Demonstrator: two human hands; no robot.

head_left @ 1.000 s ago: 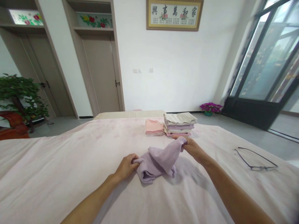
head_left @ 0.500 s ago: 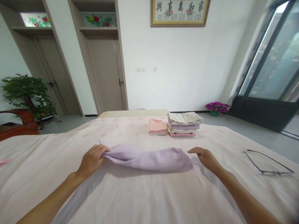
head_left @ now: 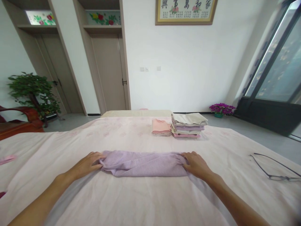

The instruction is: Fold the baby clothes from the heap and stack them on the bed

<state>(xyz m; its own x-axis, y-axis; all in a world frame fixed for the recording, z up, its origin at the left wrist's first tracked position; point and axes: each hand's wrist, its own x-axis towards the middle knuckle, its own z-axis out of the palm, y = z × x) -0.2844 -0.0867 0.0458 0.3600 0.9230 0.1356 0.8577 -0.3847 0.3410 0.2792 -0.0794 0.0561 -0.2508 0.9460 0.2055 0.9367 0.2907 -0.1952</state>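
Note:
A lilac, finely ribbed garment [head_left: 145, 164] lies on the pale pink bedspread [head_left: 141, 201] as a long, flat strip with some creases. At its left end, my left hand [head_left: 89, 164] is closed on the fabric, with thumb and fingers pinching the edge. My right hand [head_left: 195, 164] grips the opposite end, its fingertips curled into the cloth near the upper right corner. Which kind of garment it is cannot be made out. Beyond it stand a tall stack of folded clothes [head_left: 189, 121], white on top, and a lower peach-coloured pile [head_left: 161, 126] beside it.
A pair of glasses [head_left: 275, 176] lies on the bedspread at the right. Something pink [head_left: 8, 159] shows at the left edge. Past the bed are a wooden armchair [head_left: 33, 117], a leafy plant [head_left: 33, 91] and a pot of purple flowers [head_left: 221, 109].
My right hand has moved in and taken hold of the garment's right end. The garment has gone from slightly lifted and twisted on the left to lying flatter and straighter.

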